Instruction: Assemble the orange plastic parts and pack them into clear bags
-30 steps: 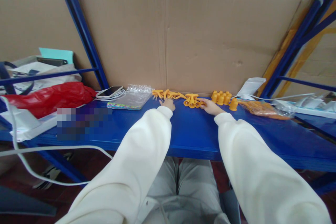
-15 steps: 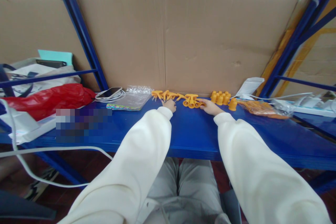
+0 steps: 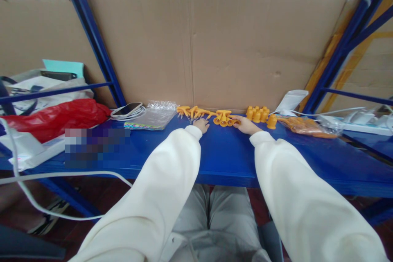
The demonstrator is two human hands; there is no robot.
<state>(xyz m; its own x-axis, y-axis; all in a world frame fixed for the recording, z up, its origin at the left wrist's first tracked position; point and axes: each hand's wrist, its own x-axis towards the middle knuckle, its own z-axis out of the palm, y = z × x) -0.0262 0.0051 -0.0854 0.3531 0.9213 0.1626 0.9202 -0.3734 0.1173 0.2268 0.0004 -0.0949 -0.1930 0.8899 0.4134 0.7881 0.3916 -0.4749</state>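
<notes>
My left hand (image 3: 201, 125) rests on the blue shelf with its fingers spread. Just beyond it lie several orange-yellow T-shaped plastic pieces (image 3: 198, 112), and small metal screws or springs (image 3: 181, 117) show beside them. My right hand (image 3: 245, 125) has its fingers closed around the rightmost of several orange-yellow trumpet-shaped pieces (image 3: 223, 120), whose flared open ends face me. Part of that piece is hidden by the fingers. To the right of this hand stand several orange-yellow bell-shaped caps (image 3: 257, 114), with one cap (image 3: 272, 122) set apart in front.
A cardboard wall (image 3: 245, 49) closes off the back of the blue shelf (image 3: 227, 159). On the left are a phone (image 3: 129, 109) with white cable, a clear plastic bag (image 3: 159, 116) and a red bag (image 3: 61, 116). A bag of orange parts (image 3: 310, 127) lies right, near a power strip (image 3: 368, 125).
My left hand has drawn slightly back from the T-shaped pieces, and its fingers have spread. My right hand stays at the trumpet-shaped pieces.
</notes>
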